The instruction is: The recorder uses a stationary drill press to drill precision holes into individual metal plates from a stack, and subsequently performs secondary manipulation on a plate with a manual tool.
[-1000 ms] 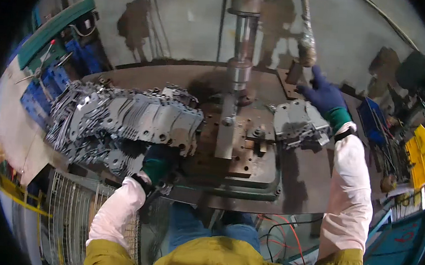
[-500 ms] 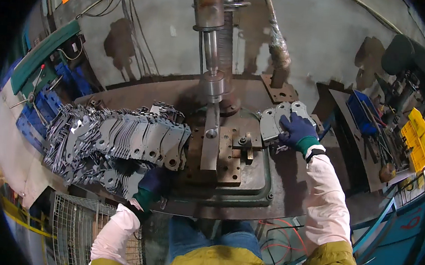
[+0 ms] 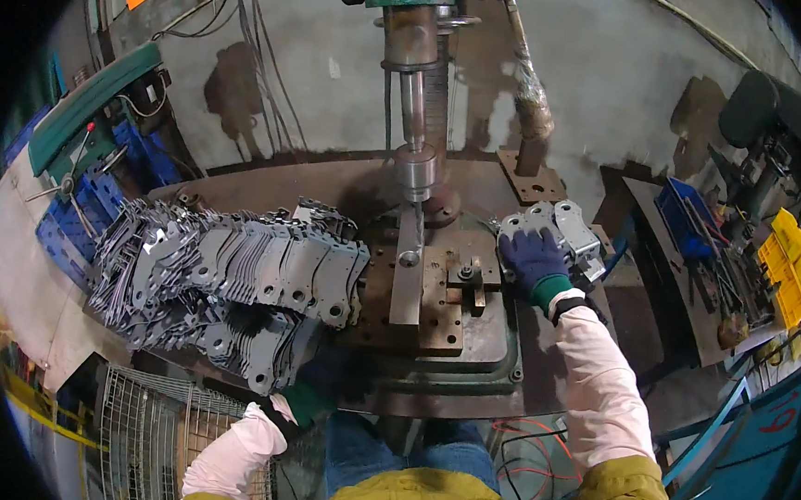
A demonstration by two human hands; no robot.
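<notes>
My right hand (image 3: 532,259), in a dark blue glove with a green cuff, lies over the left part of a small stack of grey metal plates (image 3: 571,228) right of the drill press. Its fingers are stretched out across the plates' top. My left hand (image 3: 325,373), gloved the same way, is low at the table's front edge, beside the near end of a large heap of flat, curved metal plates with holes (image 3: 256,263). Deep shadow hides its fingers. Between my hands, a steel bar (image 3: 407,292) rests on a drilled brown fixture plate (image 3: 440,322) under the press spindle (image 3: 417,169).
A bolted clamp block (image 3: 467,273) sits on the fixture's right side. Behind stands an upright post on a square base (image 3: 531,180). At far right are a blue bin (image 3: 683,214) and a yellow bin (image 3: 789,268). A wire basket (image 3: 142,427) stands below the table's left front.
My right hand has shifted left across the small stack, uncovering more of its right side. My left hand has moved slightly right and nearer to me. The whole view has shifted a little.
</notes>
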